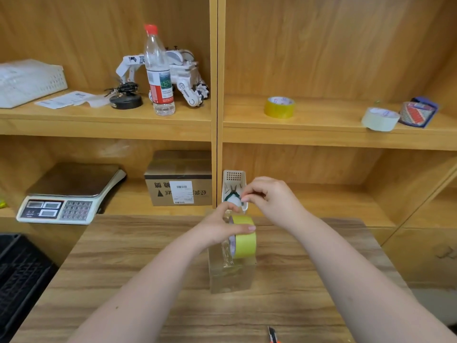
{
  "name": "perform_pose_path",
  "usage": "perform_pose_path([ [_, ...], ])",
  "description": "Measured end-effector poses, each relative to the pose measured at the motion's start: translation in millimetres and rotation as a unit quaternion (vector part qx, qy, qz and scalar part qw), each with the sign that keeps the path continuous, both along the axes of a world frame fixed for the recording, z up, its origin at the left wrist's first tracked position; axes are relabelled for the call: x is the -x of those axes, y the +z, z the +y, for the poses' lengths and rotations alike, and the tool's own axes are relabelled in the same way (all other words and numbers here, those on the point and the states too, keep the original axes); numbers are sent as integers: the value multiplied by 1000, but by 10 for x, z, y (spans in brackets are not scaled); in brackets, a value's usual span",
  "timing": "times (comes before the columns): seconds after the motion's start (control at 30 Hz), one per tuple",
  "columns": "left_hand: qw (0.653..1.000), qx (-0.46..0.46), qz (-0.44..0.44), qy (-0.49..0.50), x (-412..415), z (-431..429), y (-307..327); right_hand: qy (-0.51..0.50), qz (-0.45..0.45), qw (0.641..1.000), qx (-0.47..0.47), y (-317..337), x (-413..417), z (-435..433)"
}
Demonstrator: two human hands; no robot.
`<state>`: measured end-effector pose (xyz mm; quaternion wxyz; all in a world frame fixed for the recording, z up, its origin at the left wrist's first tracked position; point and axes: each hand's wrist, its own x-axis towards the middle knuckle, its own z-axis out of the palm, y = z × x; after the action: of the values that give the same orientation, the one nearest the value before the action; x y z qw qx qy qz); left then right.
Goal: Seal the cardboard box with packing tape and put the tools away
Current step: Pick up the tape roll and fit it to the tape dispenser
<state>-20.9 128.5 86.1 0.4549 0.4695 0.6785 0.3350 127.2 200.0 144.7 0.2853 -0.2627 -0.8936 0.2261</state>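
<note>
A: Hands first — state?

B: Left hand (220, 227) wraps the yellow tape roll (243, 236), fingers (247, 228) curled over its top edge, roll standing on edge above the cardboard box (231, 276). Right hand (269, 199) is raised just beyond the roll, thumb and forefinger pinched together on something small; cannot tell whether it is the tape's free end.

A: Box position?

B: Small box, centre of the wooden surface (148, 268), directly under the roll. Its top looks glossy with clear film. Whether the roll touches the box is unclear.

A: Tools?

B: Utility knife (272, 336) lies on the surface at the near edge, right of centre, well apart from the box. White holder (233, 179) stands at the far edge behind the hands — green-handled pliers (232, 193) inside it.

A: Shelves?

B: Upper right shelf: another yellow roll (279, 107), a clear roll (379, 119). Lower left: scale (69, 194), labelled carton (179, 185).
</note>
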Motion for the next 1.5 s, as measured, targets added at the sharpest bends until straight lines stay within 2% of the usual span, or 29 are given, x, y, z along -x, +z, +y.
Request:
perform_pose_path([
  [0.17, 986, -165, 19, 5, 56, -75, 109, 40, 30, 999, -2, 221, 9, -88],
  [0.27, 962, -271, -19, 35, 31, -139, 306, 43, 36, 998, -7, 363, 47, -67],
  [0.33, 945, -319, -27, 69, 15, -158, 446, 36, 30, 999, -17, 452, 68, -45],
  [0.4, 936, -340, 5, 92, 2, -151, 539, 25, 33, 999, -32, 537, 74, -37],
  [0.5, 931, -351, 13, 98, -23, -149, 665, 7, 43, 998, -54, 657, 64, -37],
  [0.57, 929, -357, 0, 101, -46, -162, 756, -11, 55, 998, -30, 693, 51, -48],
  [0.7, 920, -374, -32, 111, -109, -219, 906, -20, 146, 985, 87, 632, 41, -122],
  [0.93, 919, -367, -62, 131, -166, -302, 970, -10, 307, 936, 171, 386, 22, -282],
  [1.1, 923, -346, -70, 150, -181, -353, 997, 12, 335, 925, 177, 353, 54, -363],
  [1.27, 915, -330, -134, 191, -241, -420, 1094, 35, 383, 896, 221, 396, 57, -432],
  [1.37, 915, -322, -135, 204, -271, -444, 1110, 37, 383, 897, 219, 413, 20, -464],
  [1.5, 920, -321, -107, 199, -296, -471, 1090, 37, 338, 916, 213, 433, -73, -454],
])
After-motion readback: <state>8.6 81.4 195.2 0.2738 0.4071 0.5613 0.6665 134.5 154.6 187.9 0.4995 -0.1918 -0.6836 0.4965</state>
